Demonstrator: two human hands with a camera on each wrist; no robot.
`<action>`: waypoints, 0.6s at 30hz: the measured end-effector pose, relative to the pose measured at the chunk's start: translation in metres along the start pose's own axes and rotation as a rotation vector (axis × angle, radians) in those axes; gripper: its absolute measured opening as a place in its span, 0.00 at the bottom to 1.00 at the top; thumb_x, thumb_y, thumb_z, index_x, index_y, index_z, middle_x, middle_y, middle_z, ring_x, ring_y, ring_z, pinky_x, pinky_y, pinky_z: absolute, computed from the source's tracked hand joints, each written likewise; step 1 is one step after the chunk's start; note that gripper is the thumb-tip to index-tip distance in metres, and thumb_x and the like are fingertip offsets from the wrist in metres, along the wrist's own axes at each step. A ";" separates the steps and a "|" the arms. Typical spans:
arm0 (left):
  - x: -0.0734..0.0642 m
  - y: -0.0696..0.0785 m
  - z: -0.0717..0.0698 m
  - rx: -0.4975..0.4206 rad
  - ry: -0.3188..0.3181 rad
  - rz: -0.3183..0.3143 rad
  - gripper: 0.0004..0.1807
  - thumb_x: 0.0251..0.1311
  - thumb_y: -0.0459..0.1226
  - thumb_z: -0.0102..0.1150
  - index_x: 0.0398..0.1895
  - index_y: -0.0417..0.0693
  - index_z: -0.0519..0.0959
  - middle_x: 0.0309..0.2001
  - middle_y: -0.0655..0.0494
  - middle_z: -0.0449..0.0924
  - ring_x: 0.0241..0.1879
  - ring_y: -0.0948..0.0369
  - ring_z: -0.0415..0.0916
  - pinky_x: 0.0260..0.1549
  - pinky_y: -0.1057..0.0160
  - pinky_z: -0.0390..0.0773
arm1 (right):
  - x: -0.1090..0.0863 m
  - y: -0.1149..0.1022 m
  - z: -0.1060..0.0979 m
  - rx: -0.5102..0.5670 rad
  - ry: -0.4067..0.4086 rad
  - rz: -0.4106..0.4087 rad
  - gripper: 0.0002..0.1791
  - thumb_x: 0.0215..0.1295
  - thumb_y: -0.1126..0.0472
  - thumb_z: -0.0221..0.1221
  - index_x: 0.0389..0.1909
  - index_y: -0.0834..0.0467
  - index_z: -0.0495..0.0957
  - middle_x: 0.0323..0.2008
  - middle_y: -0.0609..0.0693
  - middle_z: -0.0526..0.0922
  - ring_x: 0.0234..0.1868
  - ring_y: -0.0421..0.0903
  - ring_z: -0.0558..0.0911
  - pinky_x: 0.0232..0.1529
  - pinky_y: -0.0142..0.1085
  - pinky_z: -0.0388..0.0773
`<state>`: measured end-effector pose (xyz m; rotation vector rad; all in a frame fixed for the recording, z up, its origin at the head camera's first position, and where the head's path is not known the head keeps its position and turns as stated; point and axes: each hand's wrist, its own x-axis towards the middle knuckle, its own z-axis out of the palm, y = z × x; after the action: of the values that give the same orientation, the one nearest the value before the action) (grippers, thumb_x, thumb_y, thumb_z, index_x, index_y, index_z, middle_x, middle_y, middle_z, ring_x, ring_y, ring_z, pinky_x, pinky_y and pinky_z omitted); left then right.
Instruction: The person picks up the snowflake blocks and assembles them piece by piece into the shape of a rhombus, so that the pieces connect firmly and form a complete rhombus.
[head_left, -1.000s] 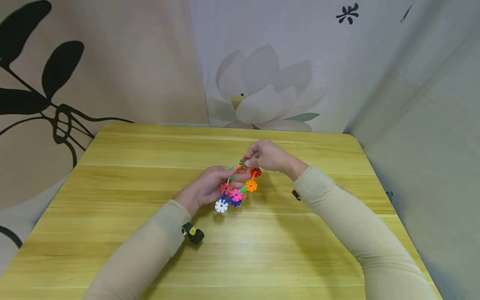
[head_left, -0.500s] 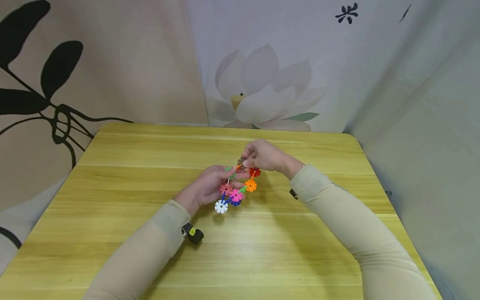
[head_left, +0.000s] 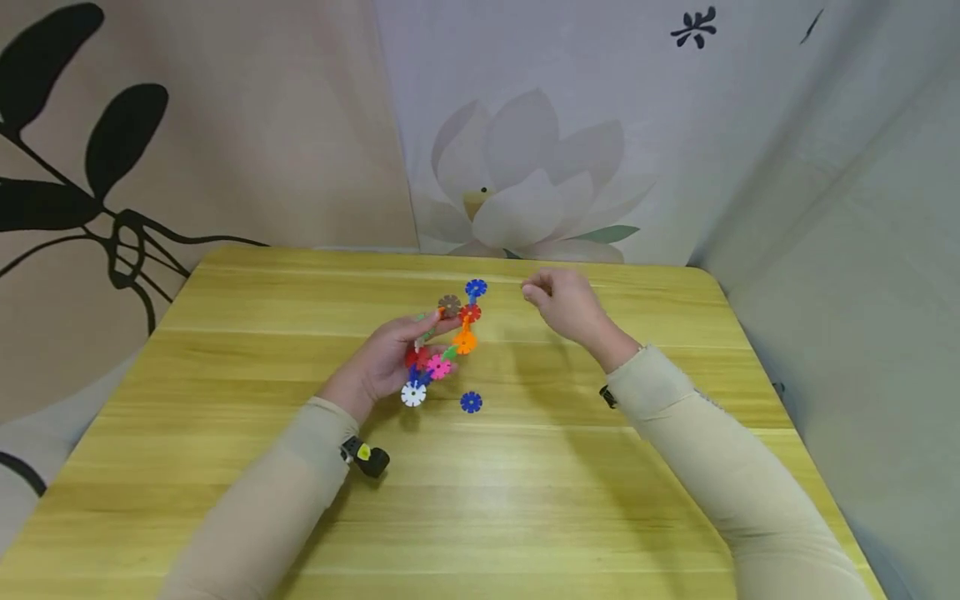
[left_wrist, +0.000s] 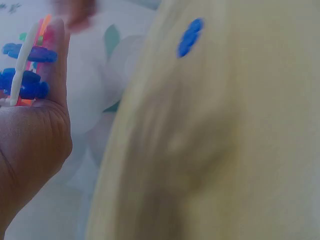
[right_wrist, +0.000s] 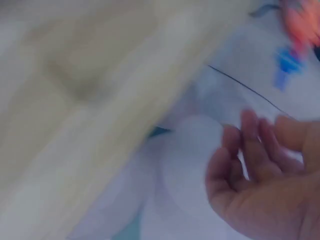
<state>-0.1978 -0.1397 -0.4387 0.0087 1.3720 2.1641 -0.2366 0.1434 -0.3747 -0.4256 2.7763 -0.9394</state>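
My left hand (head_left: 390,354) holds a chain of linked, notched plastic snowflake discs (head_left: 465,341), its thumb and fingers pinching it near a brown disc (head_left: 449,306). Among the linked discs are a white one (head_left: 413,394) at the near end and a blue one (head_left: 476,288) at the far end. White and blue discs (left_wrist: 31,91) show against the palm in the left wrist view. Off to the right, my right hand (head_left: 570,307) is in the air with loosely bent fingers and nothing in them, apart from the chain. A single blue disc (head_left: 471,402) lies loose on the table.
The wooden table (head_left: 480,517) spreads under both arms, and its back edge meets a curtain (head_left: 300,125) printed with leaves and a lotus. A small black camera (head_left: 367,458) is strapped at the left wrist.
My right hand has let go of the chain and moved right. My left hand has carried the chain leftward, uncovering the loose blue disc, and the chain's far blue disc has come into view.
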 end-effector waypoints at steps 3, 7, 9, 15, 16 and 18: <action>-0.004 0.013 -0.008 -0.022 0.034 0.030 0.31 0.84 0.49 0.48 0.80 0.40 0.62 0.72 0.55 0.73 0.60 0.54 0.84 0.58 0.45 0.87 | -0.005 0.012 0.027 -0.105 -0.156 -0.104 0.18 0.82 0.55 0.58 0.64 0.59 0.82 0.58 0.57 0.89 0.55 0.53 0.87 0.60 0.49 0.87; -0.009 0.029 -0.014 -0.067 0.052 0.048 0.36 0.84 0.52 0.47 0.85 0.46 0.55 0.73 0.54 0.71 0.59 0.54 0.85 0.55 0.49 0.90 | -0.016 0.009 0.068 -0.224 -0.346 -0.346 0.22 0.74 0.52 0.68 0.65 0.54 0.83 0.55 0.51 0.88 0.52 0.48 0.85 0.57 0.41 0.86; -0.011 0.033 -0.015 -0.101 0.055 0.050 0.37 0.83 0.53 0.47 0.86 0.48 0.53 0.74 0.53 0.69 0.56 0.55 0.88 0.52 0.51 0.92 | -0.021 0.004 0.083 -0.275 -0.384 -0.436 0.23 0.72 0.50 0.70 0.64 0.51 0.85 0.54 0.48 0.87 0.49 0.44 0.83 0.54 0.37 0.85; -0.011 0.030 -0.015 -0.147 0.055 0.002 0.39 0.81 0.61 0.44 0.85 0.58 0.47 0.81 0.49 0.61 0.54 0.54 0.88 0.51 0.53 0.92 | -0.026 0.000 0.096 -0.275 -0.388 -0.407 0.16 0.68 0.54 0.73 0.55 0.51 0.89 0.51 0.45 0.85 0.50 0.41 0.82 0.58 0.36 0.85; -0.010 0.028 -0.015 -0.145 0.055 -0.007 0.39 0.81 0.61 0.43 0.85 0.59 0.48 0.82 0.49 0.60 0.55 0.55 0.87 0.51 0.54 0.92 | -0.025 0.000 0.096 -0.261 -0.391 -0.383 0.14 0.68 0.55 0.73 0.53 0.52 0.88 0.50 0.45 0.85 0.49 0.41 0.82 0.58 0.36 0.85; -0.007 0.024 -0.012 -0.127 0.056 -0.016 0.37 0.83 0.59 0.43 0.85 0.56 0.51 0.83 0.48 0.59 0.57 0.54 0.86 0.50 0.53 0.92 | -0.024 0.003 0.094 -0.222 -0.403 -0.333 0.12 0.68 0.56 0.73 0.49 0.52 0.87 0.47 0.45 0.86 0.48 0.41 0.82 0.56 0.37 0.85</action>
<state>-0.2065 -0.1597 -0.4225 -0.1119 1.2581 2.2502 -0.1901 0.1006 -0.4490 -1.0131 2.4810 -0.5229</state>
